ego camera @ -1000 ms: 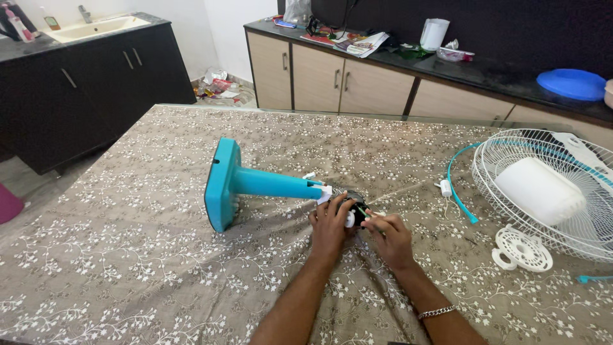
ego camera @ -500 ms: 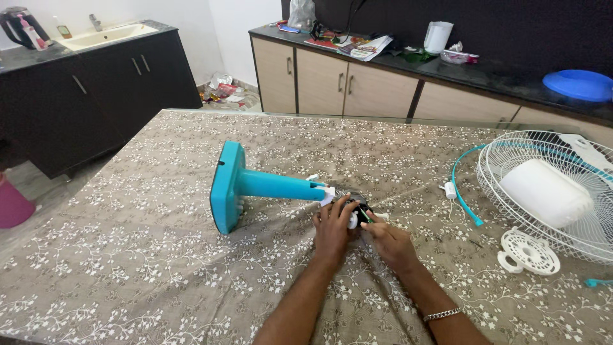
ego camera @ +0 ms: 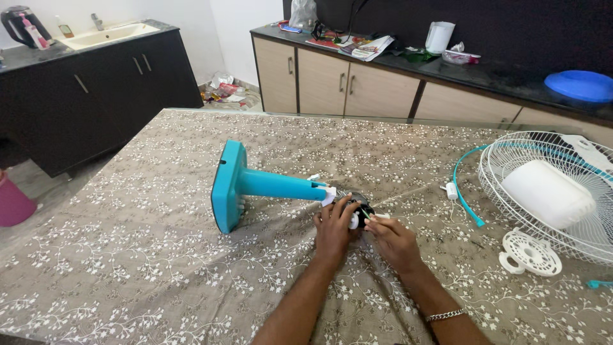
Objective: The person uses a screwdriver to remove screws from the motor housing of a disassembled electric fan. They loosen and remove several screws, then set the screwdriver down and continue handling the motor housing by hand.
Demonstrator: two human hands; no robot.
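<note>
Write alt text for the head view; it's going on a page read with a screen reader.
A person's left hand grips the dark motor end of a teal fan stand lying on a floral-clothed table, while the right hand works a thin green tool at it. A white fan grille lies to the right.

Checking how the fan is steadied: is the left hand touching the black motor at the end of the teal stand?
Touching. The head view shows the left hand wrapped around the black motor, fingers pressed on it with no gap.
</note>
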